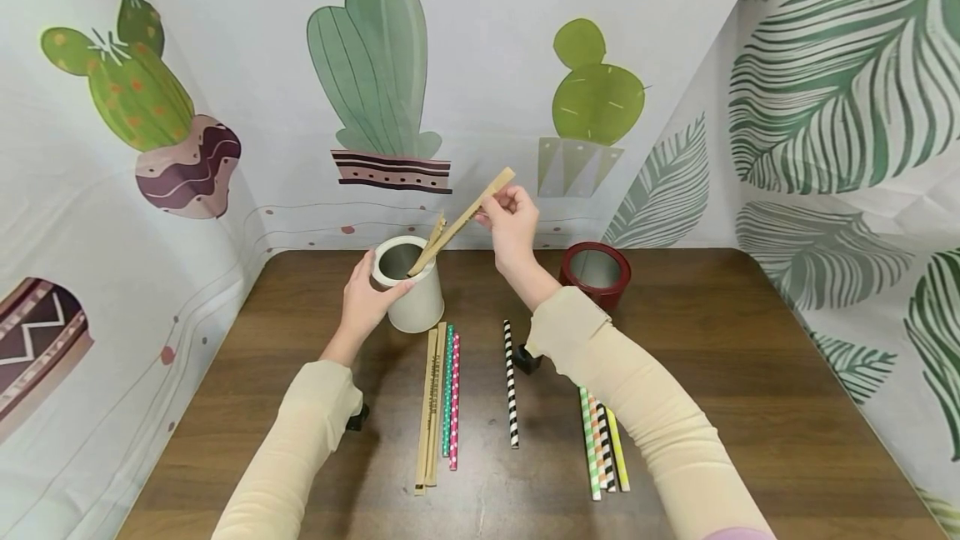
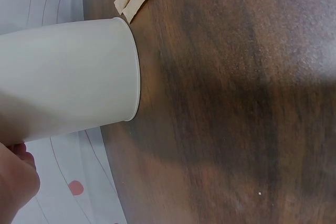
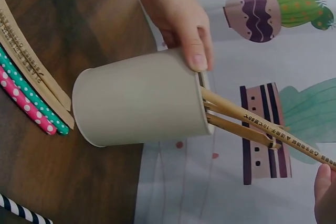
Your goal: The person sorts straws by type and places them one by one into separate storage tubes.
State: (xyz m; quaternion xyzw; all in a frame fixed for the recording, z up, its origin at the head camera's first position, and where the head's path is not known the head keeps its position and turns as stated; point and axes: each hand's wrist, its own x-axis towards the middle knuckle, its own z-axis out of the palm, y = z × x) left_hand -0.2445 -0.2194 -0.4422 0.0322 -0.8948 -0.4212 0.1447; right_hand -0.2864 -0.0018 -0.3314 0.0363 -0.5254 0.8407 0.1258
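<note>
A person's left hand (image 1: 367, 298) grasped the white cup (image 1: 416, 307) near its rim, thumb on the near side and fingers around the left. The cup stood upright toward the far edge of the surface (image 1: 720, 373), left of the middle. The right hand (image 1: 513, 227) pinched a brown straw (image 1: 468, 215) near its upper end, well above the rim. That straw slanted down to the left, its lower end inside the cup's mouth, and printed lettering ran along it. Other brown pieces (image 1: 437, 229) leaned out over the rim beside it; their number was hard to tell, since they overlapped.

Just on the near side of the cup lay two flat straws (image 1: 426, 415), with a teal dotted straw (image 1: 447, 394) and a pink dotted straw (image 1: 454, 407) to their right. A black-striped straw (image 1: 512, 390) lay apart, near the middle. Farther right, partly under the right sleeve (image 1: 637, 390), was a group of colored straws (image 1: 600, 457). The red can (image 1: 609, 298) stood at the far right, behind the right forearm.
</note>
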